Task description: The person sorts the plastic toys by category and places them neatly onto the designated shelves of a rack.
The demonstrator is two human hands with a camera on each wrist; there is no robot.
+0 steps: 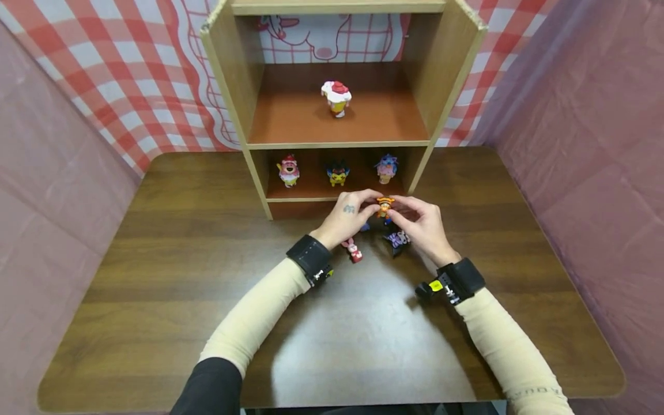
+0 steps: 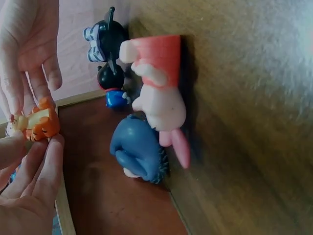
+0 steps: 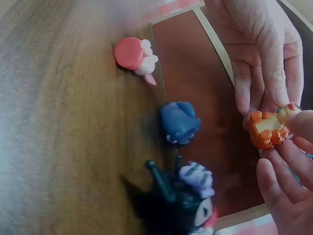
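In the head view, my left hand (image 1: pixel 351 214) and right hand (image 1: pixel 424 227) meet just in front of the lower shelf. Between them, the fingertips and thumbs of both pinch a small orange tiger figurine (image 1: pixel 384 206). Its cream belly shows in the left wrist view, with the left hand (image 2: pixel 29 191) below it and the right hand (image 2: pixel 30 46) above. Close under the hands lie a pink rabbit figurine (image 1: pixel 353 250), a blue figurine (image 2: pixel 137 147) and a black-and-purple figurine (image 1: pixel 397 241). A small black figure with a blue base (image 2: pixel 116 98) is beside that last one.
A wooden shelf unit (image 1: pixel 337 145) stands at the table's back. On its upper board is a white-and-red topped figurine (image 1: pixel 337 99). The lower compartment holds a pink bear figurine (image 1: pixel 289 171), a yellow-and-black one (image 1: pixel 338 174) and a blue-and-pink one (image 1: pixel 386 169). Pink cloth (image 1: pixel 581 115) hangs at the sides.
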